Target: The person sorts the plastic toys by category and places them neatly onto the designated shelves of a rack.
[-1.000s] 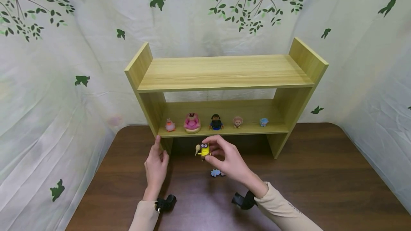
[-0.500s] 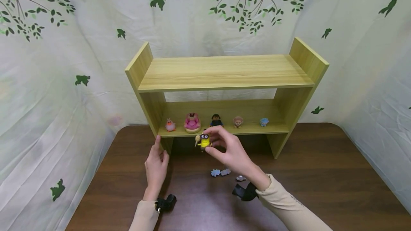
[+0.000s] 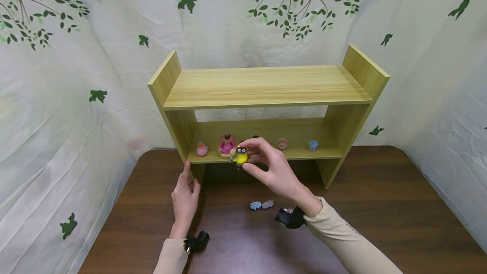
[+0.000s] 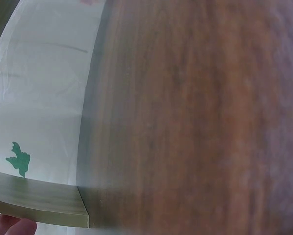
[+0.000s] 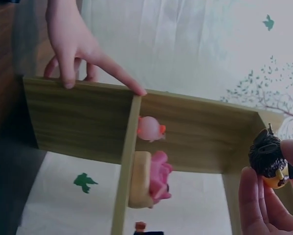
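Observation:
My right hand pinches a yellow Minion figurine between thumb and fingers, upright in front of the middle shelf board. The right wrist view shows the figurine's dark back. Behind it stand a pink bear figurine and a dark-haired figurine, mostly hidden by my hand. My left hand grips the left side panel of the wooden shelf, thumb on the front edge, index finger stretched along it. A small pink bird-like figurine stands just inside that panel.
Farther right on the board stand a lion-like figurine and a small blue figurine. Small bluish-grey pieces lie on the brown table before the shelf. A pale curtain hangs behind.
My right hand has lifted the Minion figurine upward and toward the middle board, now overlapping the dark-haired figurine. More small pieces on the table came into sight. The left hand has stayed put.

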`<state>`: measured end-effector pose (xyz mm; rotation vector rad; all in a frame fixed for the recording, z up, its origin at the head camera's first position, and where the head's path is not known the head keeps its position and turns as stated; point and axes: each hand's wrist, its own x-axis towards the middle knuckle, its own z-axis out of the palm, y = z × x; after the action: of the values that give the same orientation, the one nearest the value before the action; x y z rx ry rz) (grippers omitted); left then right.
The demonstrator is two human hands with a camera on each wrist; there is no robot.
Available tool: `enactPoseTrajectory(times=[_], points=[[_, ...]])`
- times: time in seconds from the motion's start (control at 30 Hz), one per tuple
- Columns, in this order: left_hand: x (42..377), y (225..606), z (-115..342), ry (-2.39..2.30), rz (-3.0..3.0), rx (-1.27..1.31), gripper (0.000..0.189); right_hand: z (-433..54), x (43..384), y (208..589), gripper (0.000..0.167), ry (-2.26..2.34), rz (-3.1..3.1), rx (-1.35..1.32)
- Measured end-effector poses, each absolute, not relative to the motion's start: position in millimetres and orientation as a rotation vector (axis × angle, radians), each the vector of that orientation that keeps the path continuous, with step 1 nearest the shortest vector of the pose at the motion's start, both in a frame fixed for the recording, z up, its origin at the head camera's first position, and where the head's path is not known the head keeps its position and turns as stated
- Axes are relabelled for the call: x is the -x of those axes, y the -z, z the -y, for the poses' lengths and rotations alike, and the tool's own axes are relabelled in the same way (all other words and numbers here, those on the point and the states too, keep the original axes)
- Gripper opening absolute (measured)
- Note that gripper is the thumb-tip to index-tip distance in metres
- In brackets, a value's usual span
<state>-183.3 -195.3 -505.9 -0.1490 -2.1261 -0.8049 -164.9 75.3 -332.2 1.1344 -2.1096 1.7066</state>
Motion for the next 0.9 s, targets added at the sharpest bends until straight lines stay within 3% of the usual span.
enactPoseTrajectory(times=[0.9], points=[[182.6,505.3,195.1,0.799,2.125,0.147,0.087,-68.5,176.4,292.2,0.036,-1.865,1.912,-1.211]])
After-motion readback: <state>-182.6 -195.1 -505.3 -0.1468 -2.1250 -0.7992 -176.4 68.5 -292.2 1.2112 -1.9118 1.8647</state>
